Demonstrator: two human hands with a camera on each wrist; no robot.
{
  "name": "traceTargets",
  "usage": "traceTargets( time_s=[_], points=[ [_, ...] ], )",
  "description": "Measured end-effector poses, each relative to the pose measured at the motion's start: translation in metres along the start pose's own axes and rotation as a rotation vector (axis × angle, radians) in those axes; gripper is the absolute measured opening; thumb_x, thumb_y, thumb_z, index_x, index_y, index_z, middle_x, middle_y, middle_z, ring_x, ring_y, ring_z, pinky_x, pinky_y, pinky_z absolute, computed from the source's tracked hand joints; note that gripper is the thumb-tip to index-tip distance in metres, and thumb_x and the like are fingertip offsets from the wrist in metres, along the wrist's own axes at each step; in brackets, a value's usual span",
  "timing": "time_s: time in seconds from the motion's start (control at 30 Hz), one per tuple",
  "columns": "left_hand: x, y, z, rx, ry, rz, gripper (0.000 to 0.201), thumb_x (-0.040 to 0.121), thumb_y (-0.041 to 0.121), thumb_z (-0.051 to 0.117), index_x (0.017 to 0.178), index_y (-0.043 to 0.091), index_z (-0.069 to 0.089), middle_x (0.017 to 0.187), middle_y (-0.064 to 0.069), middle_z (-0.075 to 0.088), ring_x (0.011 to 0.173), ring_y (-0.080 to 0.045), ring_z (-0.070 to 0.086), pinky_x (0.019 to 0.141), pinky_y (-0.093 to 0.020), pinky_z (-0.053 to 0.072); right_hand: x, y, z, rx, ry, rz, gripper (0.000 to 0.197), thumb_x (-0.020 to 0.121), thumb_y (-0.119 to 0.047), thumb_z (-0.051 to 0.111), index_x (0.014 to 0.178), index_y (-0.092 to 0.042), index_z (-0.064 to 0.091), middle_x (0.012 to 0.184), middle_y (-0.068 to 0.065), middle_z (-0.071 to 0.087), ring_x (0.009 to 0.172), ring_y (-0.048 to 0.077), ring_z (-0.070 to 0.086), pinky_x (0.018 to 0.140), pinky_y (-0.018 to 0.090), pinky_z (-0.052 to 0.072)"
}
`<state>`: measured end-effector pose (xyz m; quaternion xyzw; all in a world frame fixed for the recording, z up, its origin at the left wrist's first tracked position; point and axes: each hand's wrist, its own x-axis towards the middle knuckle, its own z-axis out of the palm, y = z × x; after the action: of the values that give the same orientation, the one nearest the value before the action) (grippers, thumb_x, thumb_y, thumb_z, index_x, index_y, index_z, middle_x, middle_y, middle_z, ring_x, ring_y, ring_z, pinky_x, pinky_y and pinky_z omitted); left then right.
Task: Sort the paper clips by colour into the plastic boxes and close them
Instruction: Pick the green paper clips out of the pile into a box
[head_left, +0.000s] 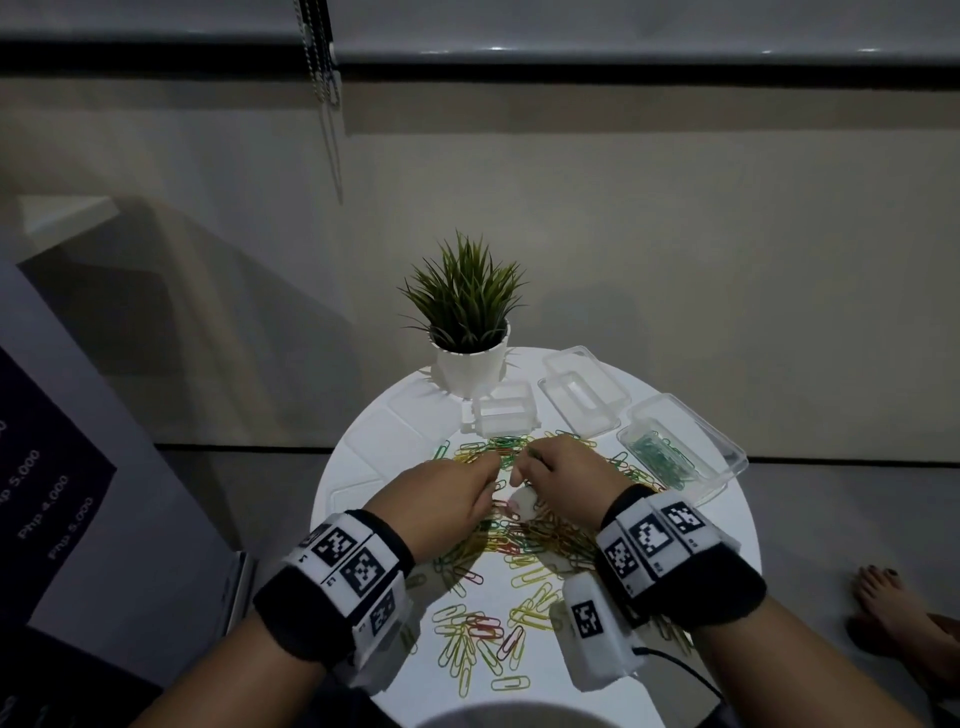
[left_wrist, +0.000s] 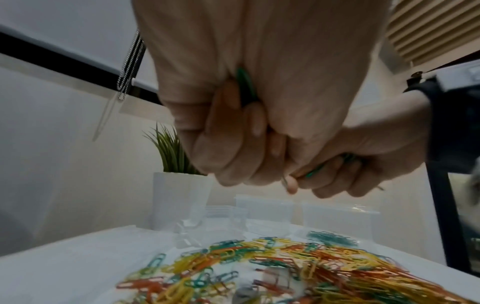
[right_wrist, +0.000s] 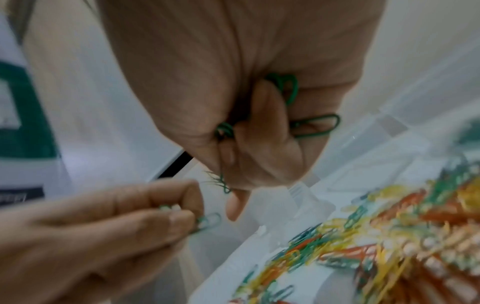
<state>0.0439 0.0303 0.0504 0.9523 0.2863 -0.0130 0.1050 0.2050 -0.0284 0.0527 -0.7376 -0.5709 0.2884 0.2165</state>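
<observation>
Round white table (paper clips, clear boxes, potted plant).

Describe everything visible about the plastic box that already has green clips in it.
The plastic box is clear, rectangular and shallow, with rounded corners and thin see-through walls. It sits open at the far right edge of the round white table, turned at an angle. A heap of green paper clips lies inside; no other colour shows in it. Neither hand touches it.
</observation>
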Motion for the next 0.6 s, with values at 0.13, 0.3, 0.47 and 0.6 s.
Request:
traceTargets(
  time_s=[0.13,0.3,0.47,0.6],
  points=[
    [0.002,0.005,0.004,-0.115,0.044,0.012,0.012,0.103,0.032,0.028,0.093,0.026,0.027,0.071,0.0,0.048,0.067,-0.024,0.046,0.061,-0.037,0.036,0.008,0.004,0.014,-0.144,0.055,0.039,0.028,0.097,-0.015,0.041,0.096,-0.001,0.065,0.092,0.015,0.064,0.081,0.025,0.056,0.07,0.031,0.041],
    [0.005,-0.003,-0.004,-0.379,0.096,-0.096,0.02,0.103,0.031,0.029,0.096,0.016,0.039,0.073,-0.006,0.055,0.065,-0.022,0.048,0.063,-0.037,0.039,-0.003,0.009,0.007,-0.034,0.078,0.056,0.029,0.099,-0.022,0.043,0.076,-0.013,0.057,0.069,-0.007,0.055,0.063,0.001,0.049,0.062,0.025,0.039],
    [0.003,-0.005,-0.008,-0.476,0.004,-0.091,0.027,0.104,0.032,0.029,0.097,0.011,0.044,0.074,0.001,0.051,0.065,-0.013,0.042,0.064,-0.029,0.035,-0.013,0.039,-0.055,-0.085,0.367,0.148,0.034,0.099,-0.028,0.046,0.069,-0.012,0.054,0.069,0.005,0.057,0.07,0.023,0.055,0.059,0.027,0.032],
    [0.011,-0.005,0.002,-0.467,-0.115,-0.067,0.022,0.103,0.034,0.031,0.091,0.022,0.044,0.077,0.004,0.05,0.072,-0.015,0.044,0.071,-0.033,0.039,0.014,0.078,-0.093,-0.363,0.345,0.366,0.025,0.099,-0.02,0.044,0.103,-0.001,0.059,0.109,0.022,0.064,0.102,0.035,0.058,0.078,0.034,0.041]
  ],
)
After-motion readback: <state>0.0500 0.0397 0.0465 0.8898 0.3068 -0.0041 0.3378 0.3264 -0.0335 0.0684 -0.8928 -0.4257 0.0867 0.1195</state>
